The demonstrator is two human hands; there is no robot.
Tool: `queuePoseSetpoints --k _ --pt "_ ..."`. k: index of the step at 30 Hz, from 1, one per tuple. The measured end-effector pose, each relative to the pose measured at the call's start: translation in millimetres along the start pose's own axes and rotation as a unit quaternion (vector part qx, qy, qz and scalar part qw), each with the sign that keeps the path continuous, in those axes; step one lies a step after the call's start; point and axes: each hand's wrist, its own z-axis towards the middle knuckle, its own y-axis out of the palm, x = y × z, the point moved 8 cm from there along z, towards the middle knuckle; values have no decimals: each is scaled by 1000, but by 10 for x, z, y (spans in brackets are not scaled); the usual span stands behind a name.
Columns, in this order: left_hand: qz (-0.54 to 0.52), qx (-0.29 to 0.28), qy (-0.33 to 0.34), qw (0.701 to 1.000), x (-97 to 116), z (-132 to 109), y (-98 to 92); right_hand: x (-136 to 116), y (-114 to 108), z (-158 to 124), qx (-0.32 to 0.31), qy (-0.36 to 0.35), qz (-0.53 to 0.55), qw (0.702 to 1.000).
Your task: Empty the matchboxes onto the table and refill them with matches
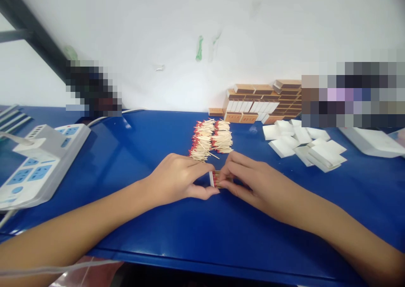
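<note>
A small white matchbox tray with red-tipped matches in it sits on the blue table, between my hands. My left hand grips the tray's left end between thumb and forefinger. The fingers of my right hand are pinched together over the tray's right part, at the matches, and hide that end. Just beyond my hands lie two side-by-side heaps of loose matches, a left heap and a right heap, with most red heads pointing left.
Stacked matchboxes stand against the wall at the back right. White empty trays lie in a loose pile on the right. A power strip with a cable occupies the left side. The blue table's front edge runs below my hands.
</note>
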Motion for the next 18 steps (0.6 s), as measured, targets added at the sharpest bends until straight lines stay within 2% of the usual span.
queuePoseSetpoints --k 2,4,6,8,13,15,18 --pt "-3 6 -8 1000 -23 -7 -3 6 -110 5 24 -17 -13 999" --pt "-5 13 -17 1000 -48 -14 -10 76 -319 -2 84 -16 -44 995" --pt "-6 11 -28 1000 -70 -21 -7 216 -558 -29 160 7 -93 983" --pt "-11 -17 -39 999 -84 -25 35 408 -724 -54 205 44 -136 968" --pt "-19 -98 -76 992 -116 -48 152 887 -962 -70 231 148 -169 946" --pt "-10 -109 -86 990 -128 -55 163 1010 -1186 -96 276 189 -190 923" --pt "2 -120 -90 989 -133 -63 169 1119 -1622 -120 341 244 -258 870"
